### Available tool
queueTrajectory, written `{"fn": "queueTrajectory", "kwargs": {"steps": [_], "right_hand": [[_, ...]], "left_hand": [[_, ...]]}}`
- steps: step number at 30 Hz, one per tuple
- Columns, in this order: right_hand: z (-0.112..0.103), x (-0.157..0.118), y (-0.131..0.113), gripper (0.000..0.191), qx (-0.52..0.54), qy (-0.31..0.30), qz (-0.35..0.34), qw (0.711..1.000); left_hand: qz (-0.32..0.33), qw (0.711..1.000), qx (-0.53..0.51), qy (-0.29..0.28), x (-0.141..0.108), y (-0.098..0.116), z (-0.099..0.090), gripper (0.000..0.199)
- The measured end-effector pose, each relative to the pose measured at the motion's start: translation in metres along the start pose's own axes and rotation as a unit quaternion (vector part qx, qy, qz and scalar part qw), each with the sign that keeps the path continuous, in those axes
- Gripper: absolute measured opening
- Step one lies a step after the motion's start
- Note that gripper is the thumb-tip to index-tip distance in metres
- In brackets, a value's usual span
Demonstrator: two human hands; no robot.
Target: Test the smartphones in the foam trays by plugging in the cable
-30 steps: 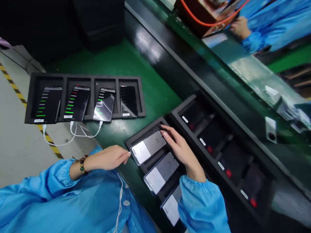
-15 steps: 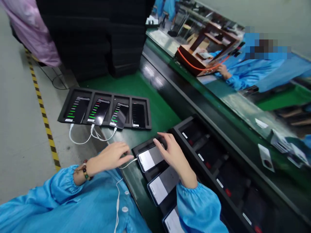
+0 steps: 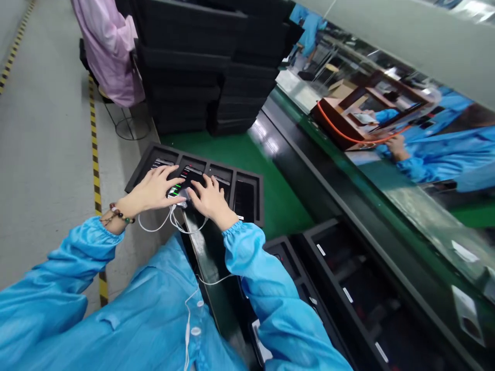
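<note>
A black foam tray [image 3: 260, 206] with phones in its compartments lies on the green bench. My left hand [image 3: 154, 188], a beaded bracelet at its wrist, is spread over the left part of the tray. Beside it, my right hand [image 3: 211, 200] hovers with its fingers apart over the third compartment. Between the two hands shows a phone [image 3: 189, 178] with green bars on its screen. White cables [image 3: 172, 219] run from the tray's near edge. The rightmost phone [image 3: 244, 198] has a dark screen. Whether my fingertips touch the phones is unclear.
Stacked black trays [image 3: 185, 67] rise behind. Another long tray [image 3: 332, 273] lies at right beside a dark conveyor channel [image 3: 301, 154]. Across it, a person in blue works near a brown wooden stand [image 3: 344, 123]. A person in pink [image 3: 112, 56] is at upper left.
Both hands have moved from the tray of lit phones at my lower right to the cabled phones in the far tray. The camera view has shifted as well.
</note>
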State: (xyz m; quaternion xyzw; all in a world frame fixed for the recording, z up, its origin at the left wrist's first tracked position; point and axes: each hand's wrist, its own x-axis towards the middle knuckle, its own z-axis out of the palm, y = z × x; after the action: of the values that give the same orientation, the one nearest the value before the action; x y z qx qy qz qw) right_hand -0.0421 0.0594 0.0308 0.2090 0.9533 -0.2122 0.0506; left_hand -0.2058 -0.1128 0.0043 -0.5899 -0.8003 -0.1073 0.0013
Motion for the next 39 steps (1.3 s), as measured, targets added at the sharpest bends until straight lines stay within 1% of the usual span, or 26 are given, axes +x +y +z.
{"fn": "queueTrajectory", "kwargs": {"steps": [2,5,7,10,13,17,20,23,26,28,31,33,36,39], "right_hand": [[-0.002,0.001,-0.003,0.054,0.002,-0.021,0.011,1.0],[-0.003,-0.008,-0.009,0.058,0.007,-0.039,0.01,0.999],[-0.001,-0.017,-0.014,0.06,0.015,-0.044,0.005,0.999],[0.005,-0.027,-0.019,0.064,0.02,-0.04,-0.002,0.999],[0.013,-0.034,-0.023,0.065,0.022,-0.033,0.0,0.999],[0.02,-0.038,-0.027,0.063,0.028,-0.023,0.004,0.999],[0.021,-0.04,-0.025,0.06,0.025,-0.002,0.004,1.0],[0.016,-0.043,-0.014,0.057,0.02,0.04,-0.004,0.999],[0.01,-0.044,0.005,0.054,0.016,0.076,0.026,0.997],[0.008,-0.045,0.018,0.053,0.015,0.076,0.044,0.996],[0.009,-0.044,0.03,0.053,0.019,0.059,0.04,0.997],[0.008,-0.041,0.033,0.053,0.023,0.059,0.032,0.997],[0.003,-0.032,0.031,0.055,0.035,0.071,0.01,0.997],[0.0,-0.016,0.025,0.057,0.065,0.061,-0.051,0.995]], "left_hand": [[-0.005,0.999,0.005,-0.038,0.003,0.0,0.001,0.071],[-0.014,0.998,0.001,-0.056,-0.005,0.006,0.005,0.07],[-0.013,0.999,-0.011,-0.048,-0.015,0.013,0.006,0.07],[-0.005,0.999,-0.031,-0.022,-0.027,0.024,0.007,0.067],[-0.005,0.999,-0.048,-0.008,-0.034,0.032,0.006,0.063],[-0.003,0.999,-0.05,-0.01,-0.039,0.036,0.006,0.063],[0.001,0.999,-0.045,-0.008,-0.04,0.035,0.007,0.064],[0.006,0.998,-0.062,0.012,-0.041,0.031,0.006,0.066],[-0.013,0.995,-0.086,0.055,-0.041,0.025,0.001,0.07],[-0.034,0.992,-0.088,0.078,-0.041,0.019,-0.003,0.072],[-0.068,0.99,-0.08,0.092,-0.042,0.006,-0.009,0.068],[-0.098,0.987,-0.074,0.099,-0.043,-0.004,-0.013,0.062],[-0.136,0.981,-0.072,0.119,-0.047,-0.021,-0.017,0.052],[-0.166,0.974,-0.073,0.138,-0.048,-0.034,-0.019,0.046]]}}
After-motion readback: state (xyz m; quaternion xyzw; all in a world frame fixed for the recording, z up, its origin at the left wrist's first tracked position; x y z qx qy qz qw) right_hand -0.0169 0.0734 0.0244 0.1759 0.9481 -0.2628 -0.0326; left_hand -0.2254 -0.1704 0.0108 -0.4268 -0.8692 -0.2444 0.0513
